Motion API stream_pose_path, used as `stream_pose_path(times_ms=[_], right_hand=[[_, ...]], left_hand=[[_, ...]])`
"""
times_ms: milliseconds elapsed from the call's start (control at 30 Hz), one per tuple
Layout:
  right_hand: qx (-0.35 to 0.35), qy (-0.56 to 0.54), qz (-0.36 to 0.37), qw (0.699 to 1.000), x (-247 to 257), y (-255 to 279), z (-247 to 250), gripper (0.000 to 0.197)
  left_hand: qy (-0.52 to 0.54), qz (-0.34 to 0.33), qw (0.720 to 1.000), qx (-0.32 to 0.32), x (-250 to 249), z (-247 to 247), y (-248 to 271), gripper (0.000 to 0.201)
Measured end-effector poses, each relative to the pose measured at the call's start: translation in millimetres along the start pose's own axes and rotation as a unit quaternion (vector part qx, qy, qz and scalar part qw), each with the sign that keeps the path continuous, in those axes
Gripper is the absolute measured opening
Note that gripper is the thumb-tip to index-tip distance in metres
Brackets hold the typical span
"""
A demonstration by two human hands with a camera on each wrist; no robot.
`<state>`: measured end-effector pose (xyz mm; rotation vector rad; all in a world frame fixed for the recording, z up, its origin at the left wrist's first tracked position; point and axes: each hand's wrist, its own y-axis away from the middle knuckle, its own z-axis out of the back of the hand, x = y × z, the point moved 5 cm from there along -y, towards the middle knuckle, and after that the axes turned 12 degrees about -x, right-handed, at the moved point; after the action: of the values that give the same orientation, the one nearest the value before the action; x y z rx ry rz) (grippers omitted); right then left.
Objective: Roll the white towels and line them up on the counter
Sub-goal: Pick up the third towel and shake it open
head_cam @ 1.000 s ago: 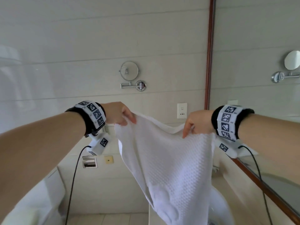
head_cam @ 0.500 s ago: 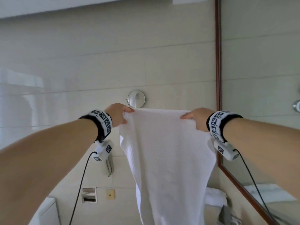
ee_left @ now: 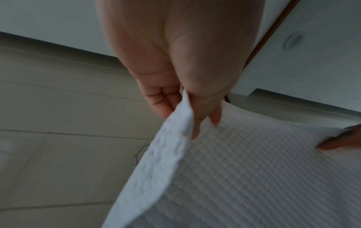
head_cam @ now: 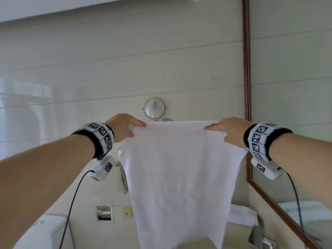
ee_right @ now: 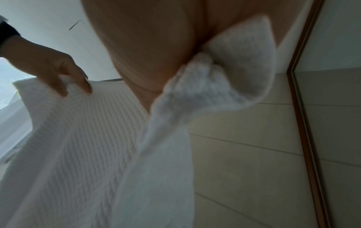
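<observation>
A white waffle-weave towel (head_cam: 177, 173) hangs spread out in the air in front of me, its top edge pulled level. My left hand (head_cam: 133, 129) pinches the top left corner between thumb and fingers, and the left wrist view shows that hand (ee_left: 187, 117) closed on the towel (ee_left: 244, 177) there. My right hand (head_cam: 220, 131) grips the top right corner, where the towel (ee_right: 224, 80) bunches in that hand (ee_right: 162, 86) in the right wrist view. The towel's lower end drops below the frame. Another white towel (head_cam: 242, 214) lies on the counter (head_cam: 239, 229) at the lower right.
A tiled wall stands behind, with a round shaving mirror (head_cam: 154, 107) on it. A large wood-framed wall mirror (head_cam: 291, 87) fills the right side. A chrome tap (head_cam: 264, 239) sits at the lower right. A toilet cistern (head_cam: 45, 232) and a paper holder (head_cam: 104, 212) are at the lower left.
Both hands rose and pulled apart over the last second, so the sagging top edge drew level. My view tilted upward; in the last half second little else shifted.
</observation>
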<state>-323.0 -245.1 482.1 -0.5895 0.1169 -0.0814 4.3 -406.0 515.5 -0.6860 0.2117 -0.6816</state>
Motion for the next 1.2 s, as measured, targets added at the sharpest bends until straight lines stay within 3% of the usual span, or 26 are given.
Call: stream_pose_path(times_ms=[133,300,567,733,900,1033,1200], right_hand=[[0.049,-0.016,-0.001,0.999,18.9,65.7,-21.9,0.074],[0.143,-0.072,-0.014,0.987,40.0,168.8,-74.4,0.071],[0.292,-0.197,-0.114,0.929,68.4,370.3,-153.3,0.045],[0.353,-0.222,-0.152,0.896,66.6,470.4,-174.1,0.036],[0.372,-0.241,-0.118,0.888,58.1,541.0,-185.1,0.025],[0.403,-0.225,-0.090,0.882,47.8,603.3,-203.4,0.030],[0.398,-0.237,-0.093,0.882,37.1,660.0,-214.1,0.029]], left_hand=[[0.077,0.010,0.996,0.041,-4.8,-21.3,68.8,0.054],[0.160,0.027,0.976,0.143,-25.3,-68.3,179.5,0.052],[0.242,0.082,0.912,0.321,-66.6,-167.7,367.0,0.049],[0.275,0.133,0.879,0.366,-103.5,-195.7,479.5,0.050],[0.291,0.199,0.857,0.376,-145.6,-192.4,570.5,0.051],[0.289,0.254,0.835,0.393,-187.4,-180.1,644.4,0.041],[0.250,0.323,0.837,0.363,-221.2,-155.8,714.2,0.041]])
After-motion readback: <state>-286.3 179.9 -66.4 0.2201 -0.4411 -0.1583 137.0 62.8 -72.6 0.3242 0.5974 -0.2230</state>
